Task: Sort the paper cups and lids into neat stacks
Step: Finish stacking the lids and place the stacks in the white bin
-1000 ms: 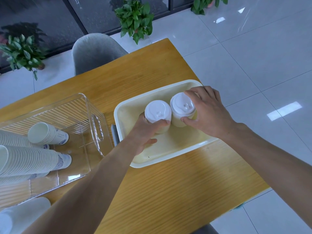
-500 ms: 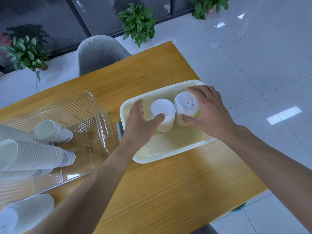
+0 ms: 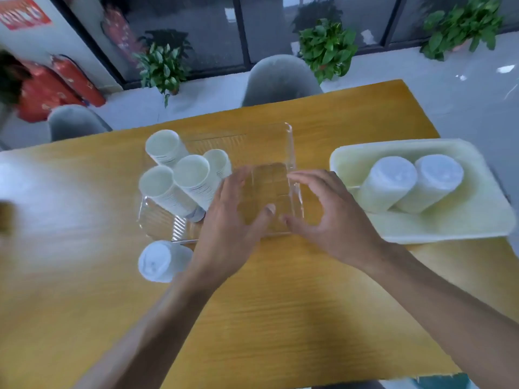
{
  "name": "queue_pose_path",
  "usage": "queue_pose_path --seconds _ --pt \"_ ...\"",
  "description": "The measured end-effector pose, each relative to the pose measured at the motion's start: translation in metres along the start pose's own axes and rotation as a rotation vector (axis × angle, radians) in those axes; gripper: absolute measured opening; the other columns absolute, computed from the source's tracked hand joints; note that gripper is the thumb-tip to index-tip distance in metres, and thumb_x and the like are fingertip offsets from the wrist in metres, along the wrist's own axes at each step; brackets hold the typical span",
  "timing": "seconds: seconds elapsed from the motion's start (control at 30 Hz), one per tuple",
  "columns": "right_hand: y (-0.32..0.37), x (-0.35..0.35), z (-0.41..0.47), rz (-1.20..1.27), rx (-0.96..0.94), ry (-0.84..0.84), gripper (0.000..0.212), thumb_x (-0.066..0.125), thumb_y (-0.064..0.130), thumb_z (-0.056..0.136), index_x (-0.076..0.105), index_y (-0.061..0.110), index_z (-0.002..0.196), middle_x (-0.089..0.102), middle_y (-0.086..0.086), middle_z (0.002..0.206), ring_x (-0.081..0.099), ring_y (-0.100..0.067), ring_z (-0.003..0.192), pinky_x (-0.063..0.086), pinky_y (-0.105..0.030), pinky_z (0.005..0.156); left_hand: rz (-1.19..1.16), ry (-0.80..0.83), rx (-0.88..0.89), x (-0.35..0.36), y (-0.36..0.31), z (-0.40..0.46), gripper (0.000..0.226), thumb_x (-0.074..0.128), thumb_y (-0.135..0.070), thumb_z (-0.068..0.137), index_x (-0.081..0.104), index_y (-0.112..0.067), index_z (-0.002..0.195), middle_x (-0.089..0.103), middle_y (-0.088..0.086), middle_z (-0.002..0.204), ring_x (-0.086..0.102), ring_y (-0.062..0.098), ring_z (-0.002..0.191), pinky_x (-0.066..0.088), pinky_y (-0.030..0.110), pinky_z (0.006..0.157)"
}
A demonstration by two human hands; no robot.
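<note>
Lid stacks (image 3: 408,186): two, lying in the tray (image 3: 438,228), no longer held.
Hands: left (image 3: 233,217) and right (image 3: 334,217) now over the clear bin (image 3: 290,153); fingers spread, gripping nothing.
Cups (image 3: 179,181): stacked in bin.
Meaning: cups probably next.

Across your wooden desk (image 3: 280,318) you see two grey chairs (image 3: 280,77) tucked in; behind them potted plants (image 3: 327,49) line the dark window wall; at far left, red fire extinguishers (image 3: 75,80) stand beneath a red sign (image 3: 25,12).
</note>
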State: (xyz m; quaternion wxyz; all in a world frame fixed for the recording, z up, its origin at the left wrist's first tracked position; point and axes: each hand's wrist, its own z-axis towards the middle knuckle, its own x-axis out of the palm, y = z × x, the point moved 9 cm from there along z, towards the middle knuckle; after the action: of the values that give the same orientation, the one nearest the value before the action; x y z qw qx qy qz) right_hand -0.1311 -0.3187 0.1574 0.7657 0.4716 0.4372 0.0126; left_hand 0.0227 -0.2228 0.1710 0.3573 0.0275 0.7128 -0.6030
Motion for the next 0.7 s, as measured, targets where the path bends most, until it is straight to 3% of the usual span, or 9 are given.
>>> queue_pose_path --seconds 0.2,0.37,0.5,0.7 --pt "0.058 0.126 0.005 0.069 0.002 0.218 0.057 0.078 0.04 0.089 0.057 0.03 0.14 0.05 0.022 0.138 0.041 0.003 0.133 0.035 -0.017 0.105 -0.012 -0.151 -0.009 -0.118 0.064 -0.055 0.061 0.071 -0.031 0.09 0.048 -0.023 0.146 0.056 -0.014 0.142 0.049 0.0 0.136 0.046 0.031 0.111" --pt "0.076 0.202 0.0 0.079 0.041 0.346 0.056 0.08 0.036 0.086 0.059 0.028 0.138 0.052 0.021 0.135 0.047 0.002 0.125 0.033 -0.005 0.101 0.011 -0.18 -0.089 -0.161 0.127 -0.086 0.063 0.076 -0.029 0.093 0.046 -0.024 0.148 0.053 -0.017 0.145 0.047 0.003 0.139 0.044 0.04 0.115" --pt "0.076 0.245 -0.01 0.042 0.073 0.411 0.056 0.078 0.032 0.088 0.056 0.026 0.139 0.051 0.023 0.135 0.048 -0.001 0.129 0.039 -0.02 0.107 0.048 -0.153 -0.164 -0.162 0.177 -0.097 0.075 0.082 -0.028 0.088 0.042 -0.026 0.151 0.05 -0.014 0.146 0.044 0.001 0.14 0.045 0.043 0.113" --pt "0.052 0.296 -0.024 0.0 0.229 0.469 0.076 0.079 0.031 0.086 0.04 0.028 0.151 0.049 0.013 0.144 0.047 -0.007 0.135 0.043 -0.033 0.111 0.018 -0.076 -0.233 -0.139 0.229 -0.102 0.095 0.088 -0.036 0.08 0.033 -0.027 0.156 0.046 -0.012 0.147 0.043 0.003 0.139 0.046 0.04 0.112"
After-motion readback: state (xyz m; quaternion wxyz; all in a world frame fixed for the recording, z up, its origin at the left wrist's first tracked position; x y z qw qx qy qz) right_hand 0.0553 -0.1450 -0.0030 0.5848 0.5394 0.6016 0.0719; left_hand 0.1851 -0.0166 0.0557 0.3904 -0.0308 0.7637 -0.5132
